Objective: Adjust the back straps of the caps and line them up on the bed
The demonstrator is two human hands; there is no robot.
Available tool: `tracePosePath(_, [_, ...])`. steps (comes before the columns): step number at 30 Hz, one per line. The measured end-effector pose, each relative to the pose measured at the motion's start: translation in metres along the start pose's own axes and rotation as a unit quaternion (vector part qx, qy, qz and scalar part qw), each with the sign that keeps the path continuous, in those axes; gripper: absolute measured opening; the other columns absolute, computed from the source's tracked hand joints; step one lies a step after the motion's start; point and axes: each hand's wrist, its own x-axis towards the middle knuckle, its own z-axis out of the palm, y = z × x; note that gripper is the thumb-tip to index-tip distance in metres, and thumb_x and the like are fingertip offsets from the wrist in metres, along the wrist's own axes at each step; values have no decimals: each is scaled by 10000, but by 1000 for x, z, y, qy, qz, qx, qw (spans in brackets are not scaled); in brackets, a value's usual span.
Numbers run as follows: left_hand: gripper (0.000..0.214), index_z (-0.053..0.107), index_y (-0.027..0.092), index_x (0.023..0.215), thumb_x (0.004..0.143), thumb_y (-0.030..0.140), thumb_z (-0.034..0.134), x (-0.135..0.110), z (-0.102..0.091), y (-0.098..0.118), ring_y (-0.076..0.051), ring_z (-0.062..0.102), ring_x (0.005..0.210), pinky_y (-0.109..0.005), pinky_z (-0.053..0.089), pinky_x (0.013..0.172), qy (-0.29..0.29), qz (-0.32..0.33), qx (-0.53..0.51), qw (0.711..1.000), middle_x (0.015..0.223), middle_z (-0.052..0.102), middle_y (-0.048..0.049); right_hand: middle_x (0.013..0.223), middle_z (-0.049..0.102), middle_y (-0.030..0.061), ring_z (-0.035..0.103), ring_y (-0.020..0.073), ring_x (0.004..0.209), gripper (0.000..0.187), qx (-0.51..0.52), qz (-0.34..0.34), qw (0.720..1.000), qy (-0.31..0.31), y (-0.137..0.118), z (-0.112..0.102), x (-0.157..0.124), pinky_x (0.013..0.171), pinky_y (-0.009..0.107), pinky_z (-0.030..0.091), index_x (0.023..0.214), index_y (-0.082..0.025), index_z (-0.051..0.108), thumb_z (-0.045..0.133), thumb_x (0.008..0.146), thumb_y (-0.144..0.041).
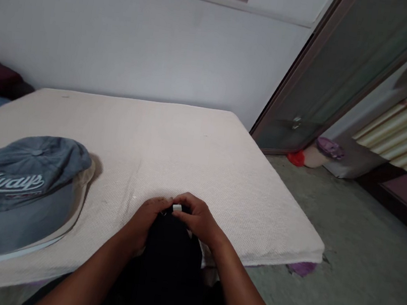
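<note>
Black fabric item [173, 241]: held in front of the person at the near edge of the bed [188, 155]; its rounded end points away, and its lower part merges with dark clothing, so its full outline is unclear.
White tag [177, 208]: at the far end of the black fabric item, between the right thumb and forefinger.
Left hand [146, 221]: grip closed on the far left edge of the black fabric item, fingertips meeting those of the other hand.
Right hand [198, 218]: grip pinched on the same end, around the white tag.
Grey-blue cap [31, 162]: set down on the bed, well apart from both hands, brim towards the near side; a paler cap [86, 182] seems stacked beneath it.
Progress: the caps lie placed together; the handling of the black fabric item looks unfinished, since both hands are on it and it is not yet put down.
</note>
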Motion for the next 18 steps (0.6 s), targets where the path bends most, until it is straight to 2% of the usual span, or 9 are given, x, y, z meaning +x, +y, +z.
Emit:
tracePosePath(7, [165,628,123,647,702,278,622,2,-1,0,-138,557,510,-261,438,533,5,-98,-69,993,562,606,-34,922,632,20,576,179,908,164,3,0,1000,24,3,3,0,834,327,418,920,-226,612,637,759,-217])
tracePosePath(11, [159,616,129,639,701,275,621,3,-3,1,-133,542,500,-264,432,535,-14,-77,-70,994,564,598,-26,847,610,7,557,165,829,144,10,12,998,53,1,5,0,769,303,417,894,-223,615,644,756,-252])
tracePosePath(15, [176,579,137,604,704,277,614,2,-3,3,-124,507,475,-267,414,524,-28,-80,-79,993,521,543,-1,740,565,-20,511,122,658,156,111,54,990,64,-3,8,-1,615,252,393,879,-216,607,653,736,-258])
tracePosePath(18, [176,569,138,617,705,275,636,1,-4,2,-111,488,472,-242,377,491,-35,-31,-43,998,508,507,20,674,535,-39,438,90,529,173,186,110,974,71,-6,11,-2,504,224,326,869,-209,595,657,717,-265])
